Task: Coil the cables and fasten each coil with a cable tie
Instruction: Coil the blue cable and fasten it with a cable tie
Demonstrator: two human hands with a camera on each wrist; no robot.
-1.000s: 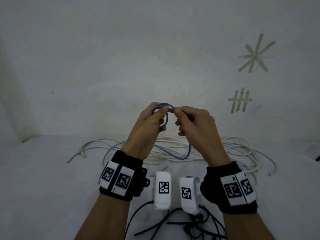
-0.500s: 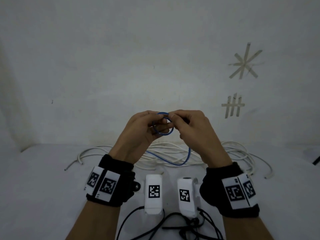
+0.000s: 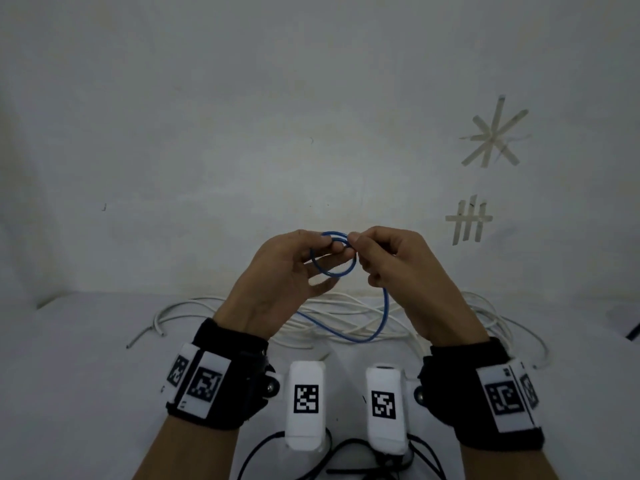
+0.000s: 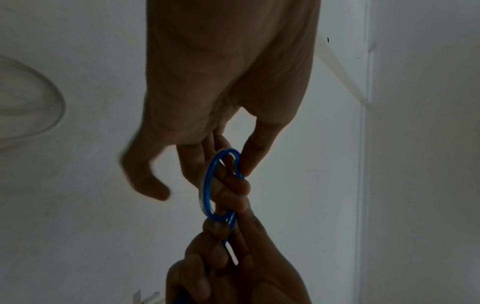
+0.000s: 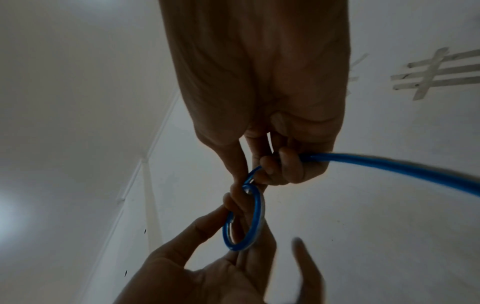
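The left hand [image 3: 277,275] pinches a small loop of the blue cable [image 3: 334,254] between thumb and fingers, held up in the air; the right hand [image 3: 394,268] pinches the same cable where the loop closes. Its tail hangs down to the white cables [image 3: 346,317] heaped on the worktop [image 3: 86,375]

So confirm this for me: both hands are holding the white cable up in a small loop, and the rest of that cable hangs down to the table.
Wrong colour: the head view shows the left hand and the right hand holding the blue cable in a small loop, its tail hanging down to the table. The white cables lie untouched on the table behind.
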